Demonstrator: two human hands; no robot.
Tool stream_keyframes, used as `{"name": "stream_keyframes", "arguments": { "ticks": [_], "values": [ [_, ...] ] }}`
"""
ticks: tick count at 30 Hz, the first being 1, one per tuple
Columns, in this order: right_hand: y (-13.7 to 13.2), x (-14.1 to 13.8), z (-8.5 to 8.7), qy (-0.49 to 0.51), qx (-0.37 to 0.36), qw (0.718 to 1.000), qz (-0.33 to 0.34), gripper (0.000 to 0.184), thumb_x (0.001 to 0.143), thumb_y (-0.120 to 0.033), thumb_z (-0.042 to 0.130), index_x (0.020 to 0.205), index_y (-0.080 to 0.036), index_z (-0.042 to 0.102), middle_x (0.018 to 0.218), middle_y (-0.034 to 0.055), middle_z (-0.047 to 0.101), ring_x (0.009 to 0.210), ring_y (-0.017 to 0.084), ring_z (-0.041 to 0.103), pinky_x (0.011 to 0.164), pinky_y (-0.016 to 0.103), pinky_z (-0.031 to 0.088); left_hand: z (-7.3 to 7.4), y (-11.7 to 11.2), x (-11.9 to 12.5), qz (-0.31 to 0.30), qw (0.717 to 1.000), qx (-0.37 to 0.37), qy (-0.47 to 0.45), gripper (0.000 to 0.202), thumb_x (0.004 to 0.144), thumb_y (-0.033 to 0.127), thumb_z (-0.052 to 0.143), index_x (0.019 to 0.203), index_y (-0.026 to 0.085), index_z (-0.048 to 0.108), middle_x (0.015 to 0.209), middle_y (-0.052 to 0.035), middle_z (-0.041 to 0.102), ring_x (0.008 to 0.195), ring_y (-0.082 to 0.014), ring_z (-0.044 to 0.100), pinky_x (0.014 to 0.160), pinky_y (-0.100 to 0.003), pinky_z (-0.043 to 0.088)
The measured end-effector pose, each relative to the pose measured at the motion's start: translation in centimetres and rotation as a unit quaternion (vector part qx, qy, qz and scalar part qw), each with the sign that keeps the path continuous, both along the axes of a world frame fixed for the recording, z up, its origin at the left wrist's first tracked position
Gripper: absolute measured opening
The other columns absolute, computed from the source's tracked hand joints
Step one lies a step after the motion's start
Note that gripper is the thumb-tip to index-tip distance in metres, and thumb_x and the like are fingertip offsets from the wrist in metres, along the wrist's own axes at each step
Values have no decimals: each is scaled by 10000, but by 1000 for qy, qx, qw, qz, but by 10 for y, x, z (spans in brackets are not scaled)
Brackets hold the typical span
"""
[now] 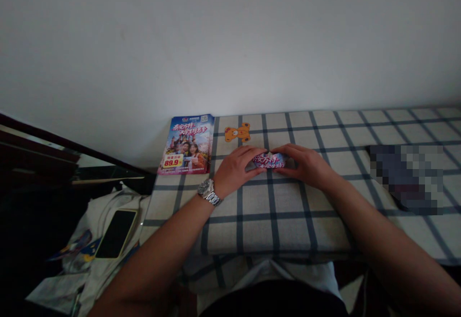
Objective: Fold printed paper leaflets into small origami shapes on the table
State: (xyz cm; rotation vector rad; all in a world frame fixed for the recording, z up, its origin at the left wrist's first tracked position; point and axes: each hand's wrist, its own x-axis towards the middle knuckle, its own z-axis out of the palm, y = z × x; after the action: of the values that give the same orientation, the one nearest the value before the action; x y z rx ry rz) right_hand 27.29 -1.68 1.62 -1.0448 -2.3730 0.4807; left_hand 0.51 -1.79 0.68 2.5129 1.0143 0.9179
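Both my hands rest on a table covered with a checked cloth (273,221). Between them lies a small folded colourful leaflet (269,160). My left hand (236,168), with a metal watch (209,192) on its wrist, presses on the leaflet's left end with curled fingers. My right hand (306,165) pinches its right end. Much of the folded paper is covered by my fingers.
A stack of colourful leaflets (187,145) lies at the table's far left corner by the white wall. An orange bear figure (237,132) is printed on the cloth beside it. A phone (115,234) lies on white fabric left of the table. A blurred dark object (406,175) sits at right.
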Motion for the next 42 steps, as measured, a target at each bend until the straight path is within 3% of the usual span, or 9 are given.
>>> {"name": "stream_keyframes", "arguments": {
  "ticks": [28,35,42],
  "values": [
    [-2,-1,3,-3,16,1000,-8,366,960,-388,709,1300,-275,634,1181,76,749,1020,265,740,860,397,612,1,0,0,3,1000,-7,-9,450,938,319,762,1353,251,601,1239,-65,702,1176,-227,668,1048,-438,567],
    [0,-4,6,78,-37,996,14,430,939,-411,733,1332,-279,620,1254,87,701,1075,259,714,896,405,635,2,1,1,1,1000,-6,-27,395,943,251,749,1309,259,603,1238,-56,684,1187,-224,651,1065,-446,554],
    [-1,-4,5,151,-94,984,-23,302,981,-423,674,1245,-276,652,1175,74,719,974,233,732,861,391,651,3,3,0,2,999,14,-46,377,953,226,731,1301,270,596,1271,-50,668,1215,-220,637,1096,-458,539]
  ]
}}
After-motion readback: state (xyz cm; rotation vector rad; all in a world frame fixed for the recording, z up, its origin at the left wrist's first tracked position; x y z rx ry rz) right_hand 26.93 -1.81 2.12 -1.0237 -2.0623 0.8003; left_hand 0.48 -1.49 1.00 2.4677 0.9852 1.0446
